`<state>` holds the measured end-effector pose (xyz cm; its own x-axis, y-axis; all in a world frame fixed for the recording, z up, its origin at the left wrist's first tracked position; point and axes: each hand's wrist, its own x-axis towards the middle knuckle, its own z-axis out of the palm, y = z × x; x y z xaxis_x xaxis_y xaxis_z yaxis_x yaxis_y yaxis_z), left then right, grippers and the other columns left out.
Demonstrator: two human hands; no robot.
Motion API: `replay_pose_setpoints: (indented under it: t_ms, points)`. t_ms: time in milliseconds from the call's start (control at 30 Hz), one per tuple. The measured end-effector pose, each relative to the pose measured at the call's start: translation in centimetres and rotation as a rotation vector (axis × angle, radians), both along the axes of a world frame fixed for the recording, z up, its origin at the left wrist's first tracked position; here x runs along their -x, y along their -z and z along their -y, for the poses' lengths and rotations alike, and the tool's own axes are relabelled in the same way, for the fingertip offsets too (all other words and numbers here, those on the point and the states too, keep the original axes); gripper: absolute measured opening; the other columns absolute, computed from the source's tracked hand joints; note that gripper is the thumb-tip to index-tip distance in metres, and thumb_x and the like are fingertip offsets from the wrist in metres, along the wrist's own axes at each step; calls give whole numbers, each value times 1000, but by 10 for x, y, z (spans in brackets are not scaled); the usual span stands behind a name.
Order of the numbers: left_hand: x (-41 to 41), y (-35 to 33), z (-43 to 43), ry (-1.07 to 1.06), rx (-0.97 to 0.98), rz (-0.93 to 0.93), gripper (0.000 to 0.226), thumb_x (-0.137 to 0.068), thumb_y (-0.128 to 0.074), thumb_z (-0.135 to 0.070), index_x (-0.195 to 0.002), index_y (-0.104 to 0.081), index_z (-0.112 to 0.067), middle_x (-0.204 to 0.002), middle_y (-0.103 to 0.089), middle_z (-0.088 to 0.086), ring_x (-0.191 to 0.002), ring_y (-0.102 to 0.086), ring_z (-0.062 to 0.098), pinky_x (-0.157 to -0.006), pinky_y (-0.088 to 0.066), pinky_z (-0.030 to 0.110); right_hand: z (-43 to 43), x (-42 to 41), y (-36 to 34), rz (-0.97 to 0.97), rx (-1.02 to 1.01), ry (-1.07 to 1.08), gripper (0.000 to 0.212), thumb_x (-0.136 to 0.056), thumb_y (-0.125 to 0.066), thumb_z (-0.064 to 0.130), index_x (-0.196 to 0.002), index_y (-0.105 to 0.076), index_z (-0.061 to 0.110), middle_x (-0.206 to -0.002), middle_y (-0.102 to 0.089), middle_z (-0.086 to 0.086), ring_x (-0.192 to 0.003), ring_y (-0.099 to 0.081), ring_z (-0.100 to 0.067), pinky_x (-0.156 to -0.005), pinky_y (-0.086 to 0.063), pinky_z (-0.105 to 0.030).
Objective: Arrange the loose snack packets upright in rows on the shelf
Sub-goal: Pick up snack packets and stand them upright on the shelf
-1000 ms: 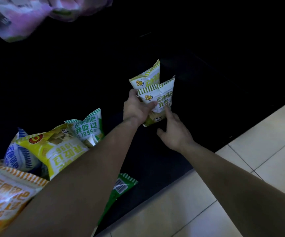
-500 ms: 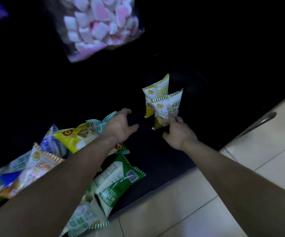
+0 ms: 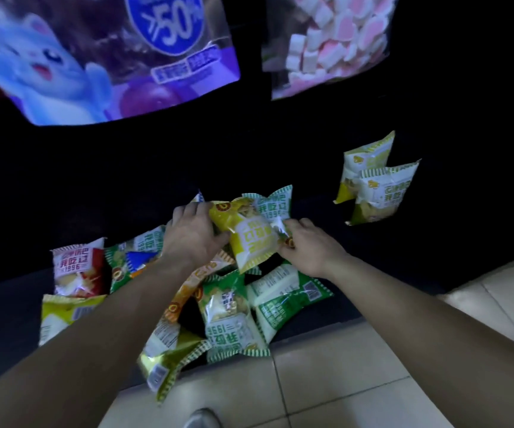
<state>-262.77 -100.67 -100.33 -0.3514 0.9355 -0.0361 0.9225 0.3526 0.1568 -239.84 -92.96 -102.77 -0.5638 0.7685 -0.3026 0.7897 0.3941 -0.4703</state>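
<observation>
At the centre of the frame a yellow foil snack packet (image 3: 251, 242) sits between both hands, tilted. The left hand (image 3: 192, 239) curls its fingers round the packet's upper left edge; the right hand (image 3: 309, 250) pinches its right edge with bent fingers. Below it, a heap of loose green, yellow and red packets (image 3: 234, 319) lies flat on the dark shelf (image 3: 311, 149). At right of centre, well apart, two pale yellow-green packets (image 3: 379, 193) stand upright, one behind the other.
</observation>
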Motion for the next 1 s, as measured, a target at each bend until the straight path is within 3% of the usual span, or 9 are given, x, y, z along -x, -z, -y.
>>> replay_pose_setpoints:
  t_ms: [233, 333, 433, 600, 700, 767, 833, 933, 1000]
  points:
    - [7, 9, -30, -102, 154, 23, 100, -82, -50, -77, -155, -19, -16, -153, -38, 14, -141, -30, 34, -115, -28, 48, -2, 33, 23, -45, 68, 51, 81, -90, -45, 70, -152, -25, 21, -153, -36, -11, -135, -37, -33, -98, -41, -44]
    - [9, 15, -36, -119, 197, -17, 107, -76, -47, -84, -154, -20, -16, -150, -43, 13, -142, -30, 34, -119, -15, 53, -3, 44, 32, -73, 99, 107, 85, -90, -46, 69, -153, -21, 18, -151, -39, -12, -134, -39, -34, -97, -43, -45]
    - [9, 17, -40, -133, 164, 37, 104, -77, -48, -82, -153, -21, -16, -144, -50, 12, -142, -32, 33, -121, -5, 55, -2, 53, 40, -124, 176, 145, 94, -88, -52, 68, -157, -12, 17, -153, -38, -13, -136, -40, -35, -101, -44, -44]
    - [13, 13, -53, -191, 13, 195, 96, -79, -56, -75, -150, -28, -17, -131, -60, 12, -135, -43, 33, -121, -7, 54, -5, 49, 45, -212, 150, 218, 113, -76, -74, 62, -156, -9, 14, -153, -40, -10, -139, -36, -32, -106, -41, -44]
    - [18, 15, -58, -93, 11, 217, 80, -73, -62, -76, -135, -49, -26, -109, -69, 9, -119, -58, 27, -119, -14, 55, -10, 42, 46, -263, 141, 252, 126, -65, -84, 59, -157, -8, 17, -150, -43, -7, -140, -36, -28, -109, -39, -47]
    - [19, 15, -59, -41, -19, 300, 60, -69, -71, -71, -114, -60, -32, -102, -69, 6, -101, -65, 28, -106, -40, 56, -10, 39, 45, -286, 138, 251, 121, -63, -88, 51, -156, -17, 19, -143, -46, -5, -137, -38, -27, -108, -40, -46]
    - [13, 9, -56, -26, -73, 413, 46, -71, -81, -55, -103, -60, -30, -101, -67, 3, -89, -64, 25, -80, -55, 40, -10, 38, 43, -314, 131, 241, 102, -63, -90, 44, -147, -35, 23, -129, -44, -2, -128, -45, -25, -103, -43, -42]
    - [1, 3, -51, 18, -130, 562, 33, -78, -84, -27, -101, -61, -18, -96, -65, -2, -85, -60, 15, -55, -42, 9, -15, 35, 38, -392, 182, 282, 94, -65, -89, 45, -142, -39, 24, -127, -36, 0, -123, -49, -22, -102, -44, -36]
    - [-2, 2, -49, 63, -155, 598, 29, -77, -84, -22, -94, -61, -20, -94, -66, -5, -86, -60, 13, -59, -42, 7, -19, 30, 34, -428, 222, 313, 103, -65, -88, 48, -147, -32, 22, -137, -37, -4, -127, -47, -23, -104, -43, -36]
